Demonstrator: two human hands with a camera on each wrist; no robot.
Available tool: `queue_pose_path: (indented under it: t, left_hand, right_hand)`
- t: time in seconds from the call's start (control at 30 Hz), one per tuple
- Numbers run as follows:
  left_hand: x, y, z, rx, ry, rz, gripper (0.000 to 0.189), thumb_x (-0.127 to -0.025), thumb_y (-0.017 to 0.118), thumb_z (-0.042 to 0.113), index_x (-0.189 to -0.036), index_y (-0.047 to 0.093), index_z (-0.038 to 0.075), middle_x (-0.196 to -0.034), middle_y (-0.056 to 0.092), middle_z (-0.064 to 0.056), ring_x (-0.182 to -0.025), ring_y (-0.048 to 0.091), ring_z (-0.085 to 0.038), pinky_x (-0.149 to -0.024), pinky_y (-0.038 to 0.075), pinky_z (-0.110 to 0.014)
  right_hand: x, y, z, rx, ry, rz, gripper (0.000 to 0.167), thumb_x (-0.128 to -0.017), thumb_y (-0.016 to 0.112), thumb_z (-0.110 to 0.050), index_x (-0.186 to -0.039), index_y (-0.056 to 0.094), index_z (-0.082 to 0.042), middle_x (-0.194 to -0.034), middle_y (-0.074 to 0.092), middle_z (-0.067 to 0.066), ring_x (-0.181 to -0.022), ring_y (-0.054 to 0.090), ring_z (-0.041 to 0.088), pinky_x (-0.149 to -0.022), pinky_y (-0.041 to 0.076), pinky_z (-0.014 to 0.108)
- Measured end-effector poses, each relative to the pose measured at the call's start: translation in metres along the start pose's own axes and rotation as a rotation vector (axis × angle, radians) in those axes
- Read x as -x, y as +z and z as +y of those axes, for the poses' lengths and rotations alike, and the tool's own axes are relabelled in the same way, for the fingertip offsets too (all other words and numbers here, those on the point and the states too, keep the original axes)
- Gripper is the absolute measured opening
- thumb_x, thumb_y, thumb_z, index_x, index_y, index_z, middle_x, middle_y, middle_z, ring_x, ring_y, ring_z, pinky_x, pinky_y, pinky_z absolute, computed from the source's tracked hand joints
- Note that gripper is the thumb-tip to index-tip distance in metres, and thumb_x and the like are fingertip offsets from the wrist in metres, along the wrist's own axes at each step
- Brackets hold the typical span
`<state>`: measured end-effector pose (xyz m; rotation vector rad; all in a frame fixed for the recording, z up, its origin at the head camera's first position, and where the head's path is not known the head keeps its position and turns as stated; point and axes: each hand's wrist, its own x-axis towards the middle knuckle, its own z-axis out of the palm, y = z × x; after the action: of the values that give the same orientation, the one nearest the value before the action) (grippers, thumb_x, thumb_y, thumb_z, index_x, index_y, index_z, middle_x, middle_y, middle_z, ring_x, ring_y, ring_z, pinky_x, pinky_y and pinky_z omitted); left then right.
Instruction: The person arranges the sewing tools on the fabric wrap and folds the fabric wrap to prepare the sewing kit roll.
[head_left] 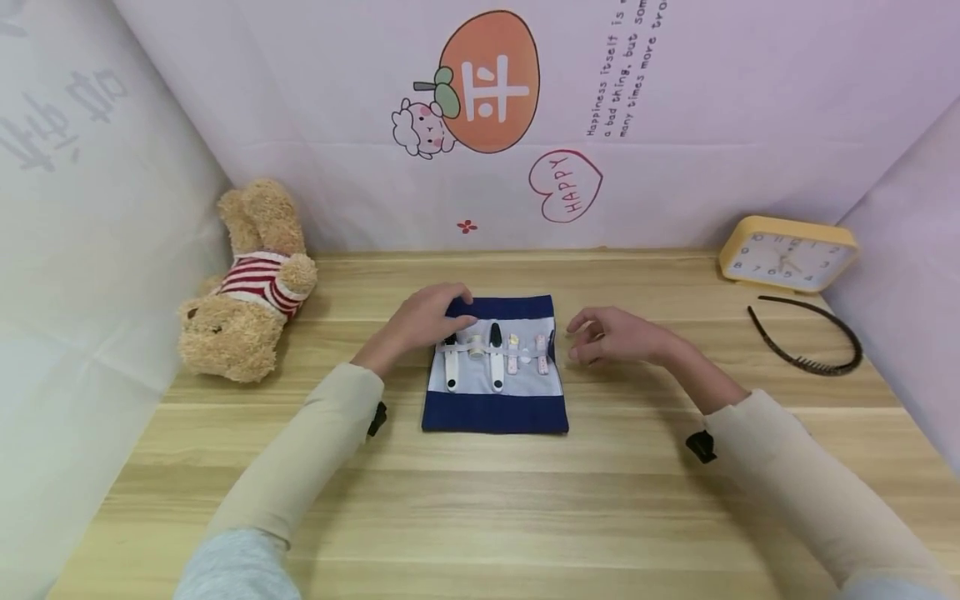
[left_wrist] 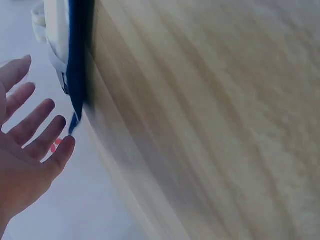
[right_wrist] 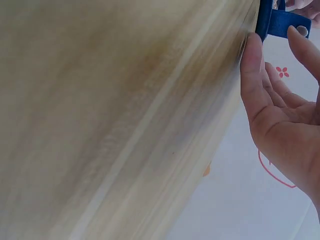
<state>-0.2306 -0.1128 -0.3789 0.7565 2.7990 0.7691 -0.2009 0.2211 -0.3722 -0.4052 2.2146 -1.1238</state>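
Observation:
A navy blue fabric case (head_left: 495,412) with a pale grey lining lies unfolded on the table. Under its white elastic band sit two slim white tools with black tips (head_left: 497,362), a small cream roll (head_left: 476,347) and little pink-patterned pieces (head_left: 542,354). My left hand (head_left: 429,317) reaches over the case's upper left corner, fingers spread and holding nothing. Just off the right edge, my right hand (head_left: 618,335) has loosely bent fingers with nothing in them. In the right wrist view, its thumb and fingertips appear beside a blue strap (right_wrist: 285,22) with a metal snap.
On the left, a teddy bear (head_left: 255,287) in a red-and-white striped top lies against the wall. A yellow-framed clock (head_left: 787,254) stands at the back right, with a dark headband (head_left: 855,342) in front of it. Printed white sheets (head_left: 337,167) surround the wooden table (head_left: 480,517).

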Motion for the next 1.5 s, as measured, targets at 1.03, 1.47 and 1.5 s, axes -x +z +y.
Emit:
queue_pose_path:
  t: [1.03,1.47,1.5]
  left_hand:
    - [-0.005,-0.007,-0.031,0.365,-0.243,0.149,0.036,-0.099,0.068,0.014,-0.131,0.062,0.0,-0.125,0.063,-0.018,-0.115,0.063,-0.035,-0.092,0.054,-0.044]
    - [-0.008,-0.005,-0.03,0.323,-0.27,0.161,0.027,-0.099,0.065,0.008,-0.125,0.066,-0.002,-0.12,0.066,-0.017,-0.11,0.063,-0.03,-0.086,0.054,-0.039]
    - [-0.008,-0.005,-0.03,0.32,-0.271,0.163,0.027,-0.099,0.065,0.007,-0.125,0.066,-0.002,-0.12,0.067,-0.017,-0.11,0.063,-0.03,-0.085,0.054,-0.039]
  right_hand:
    - [0.032,0.023,0.022,-0.389,0.13,-0.21,0.04,-0.096,0.069,-0.012,-0.123,0.059,0.015,-0.108,0.072,0.021,-0.096,0.072,0.027,-0.086,0.059,0.042]
    - [0.031,0.034,0.024,-0.428,0.133,-0.249,0.034,-0.095,0.069,-0.009,-0.119,0.056,0.012,-0.108,0.072,0.023,-0.095,0.072,0.028,-0.086,0.059,0.044]
    - [0.031,0.035,0.023,-0.432,0.133,-0.252,0.034,-0.095,0.069,-0.008,-0.119,0.056,0.012,-0.107,0.072,0.023,-0.094,0.072,0.028,-0.086,0.059,0.044]
